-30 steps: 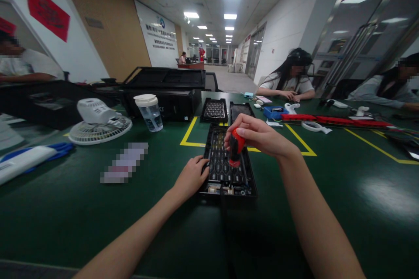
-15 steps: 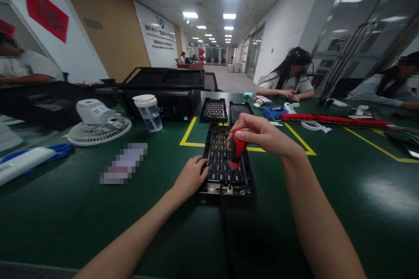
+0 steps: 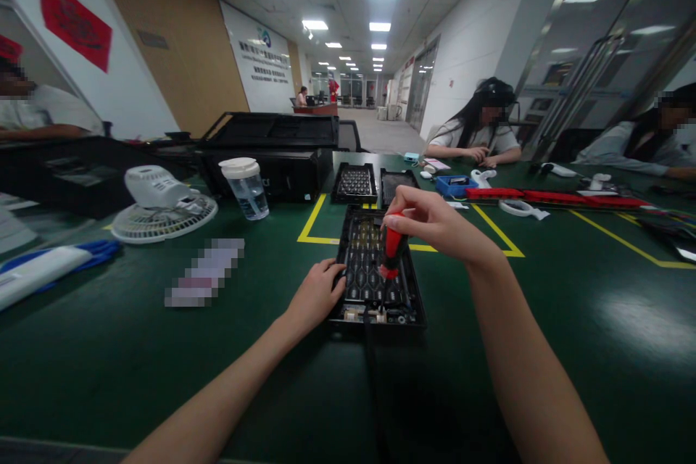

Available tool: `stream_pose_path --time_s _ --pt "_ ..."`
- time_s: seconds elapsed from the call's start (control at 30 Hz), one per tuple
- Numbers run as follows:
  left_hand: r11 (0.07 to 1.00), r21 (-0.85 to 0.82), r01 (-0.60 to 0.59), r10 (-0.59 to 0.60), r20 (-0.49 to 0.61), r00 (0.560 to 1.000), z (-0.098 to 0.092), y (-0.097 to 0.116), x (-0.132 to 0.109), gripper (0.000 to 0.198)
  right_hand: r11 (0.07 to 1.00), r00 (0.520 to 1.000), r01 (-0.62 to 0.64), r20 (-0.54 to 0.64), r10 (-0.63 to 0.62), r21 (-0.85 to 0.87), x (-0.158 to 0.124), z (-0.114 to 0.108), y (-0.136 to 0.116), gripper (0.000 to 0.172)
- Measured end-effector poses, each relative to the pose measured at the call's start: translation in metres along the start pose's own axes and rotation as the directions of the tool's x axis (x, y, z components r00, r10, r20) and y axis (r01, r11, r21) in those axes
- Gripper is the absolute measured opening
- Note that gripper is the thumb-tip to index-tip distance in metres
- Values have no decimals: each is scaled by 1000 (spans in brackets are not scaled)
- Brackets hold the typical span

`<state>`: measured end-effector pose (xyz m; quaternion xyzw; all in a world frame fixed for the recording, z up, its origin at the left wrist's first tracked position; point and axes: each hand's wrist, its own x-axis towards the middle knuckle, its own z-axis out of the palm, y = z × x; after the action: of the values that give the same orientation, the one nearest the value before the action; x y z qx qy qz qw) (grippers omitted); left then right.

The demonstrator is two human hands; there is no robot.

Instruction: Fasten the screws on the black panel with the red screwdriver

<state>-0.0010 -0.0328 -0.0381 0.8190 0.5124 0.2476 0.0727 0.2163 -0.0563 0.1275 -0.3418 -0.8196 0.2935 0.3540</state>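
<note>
A black rectangular housing (image 3: 362, 275) lies lengthwise before me, with rows of dark patterned cells and small parts at its near end. My left hand (image 3: 318, 288) grips its left edge, fingertips over the rim. My right hand (image 3: 421, 221) is closed round the top of a screwdriver (image 3: 392, 246) with a red and black handle. The screwdriver points down, slightly tilted, its thin shaft reaching the near end of the housing. Exactly what the tip touches is too small to tell. A black cable (image 3: 373, 370) runs from the housing toward me.
Two black trays (image 3: 354, 183) stand beyond the housing. Leftward are a lidded water cup (image 3: 244, 188), a white fan (image 3: 163, 206) and a blurred flat item (image 3: 206, 272). A blue tray (image 3: 454, 185), red strips (image 3: 544, 198) and a tape roll (image 3: 516, 209) lie rightward. Other people sit around the table.
My right hand and the screwdriver have shifted very slightly, and the shaft now shows below the handle. My left hand stays on the housing's edge.
</note>
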Motion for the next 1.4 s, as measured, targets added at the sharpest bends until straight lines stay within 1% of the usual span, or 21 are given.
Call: stream_pose_path --time_s 0.23,0.4,0.63,1.0,1.13,1.4 --pt "1000 -4 5 -6 -5 1000 0 1 0 30 982 995 26 -86 -43 -188 0 2 2 21" --pt "1000 -12 14 -14 8 1000 0 0 0 31 961 993 15 -107 -47 -277 1 4 0 21" --pt "1000 -27 5 -5 -4 1000 2 -1 1 28 942 991 24 -115 -66 -336 2 5 0 24" --pt "1000 -10 22 -22 5 1000 1 0 0 30 936 983 8 -171 -73 -353 3 7 4 28" --pt "1000 -9 25 -25 11 1000 0 0 0 32 919 977 8 -192 -91 -394 4 8 3 30" --pt "1000 -12 19 -19 4 1000 0 1 0 30 877 962 -31 -254 -105 -479 5 10 8 32"
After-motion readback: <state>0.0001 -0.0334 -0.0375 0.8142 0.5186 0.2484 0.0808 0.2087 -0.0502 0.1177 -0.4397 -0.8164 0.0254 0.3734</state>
